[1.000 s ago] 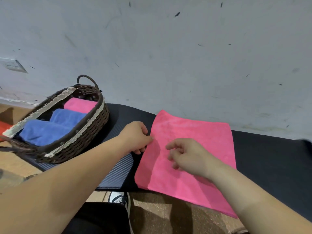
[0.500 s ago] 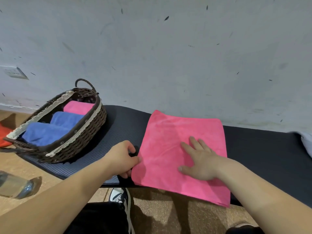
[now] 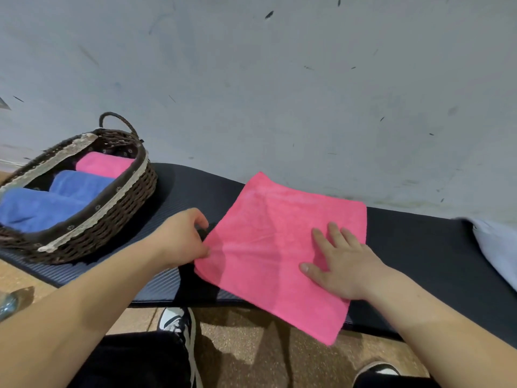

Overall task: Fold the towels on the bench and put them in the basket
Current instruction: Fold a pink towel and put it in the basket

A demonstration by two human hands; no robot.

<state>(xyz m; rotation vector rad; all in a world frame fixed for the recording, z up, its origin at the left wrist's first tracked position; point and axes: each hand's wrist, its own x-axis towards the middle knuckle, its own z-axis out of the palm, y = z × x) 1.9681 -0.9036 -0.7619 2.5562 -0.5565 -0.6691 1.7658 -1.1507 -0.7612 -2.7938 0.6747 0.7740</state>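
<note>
On black bench (image 3: 419, 242), flat pink towel (image 3: 265, 233)

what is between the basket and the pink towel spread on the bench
In the head view, bare black bench and the left hand, which pinches the towel at its left edge.

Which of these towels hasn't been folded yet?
The pink cloth towel spread flat on the black padded bench, under the right hand. The other pink towel and two blue towels sit folded in the brown wicker basket.

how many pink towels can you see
2: a folded pink towel in the basket, a spread pink towel on the bench. Others may be hidden in the basket.
</note>
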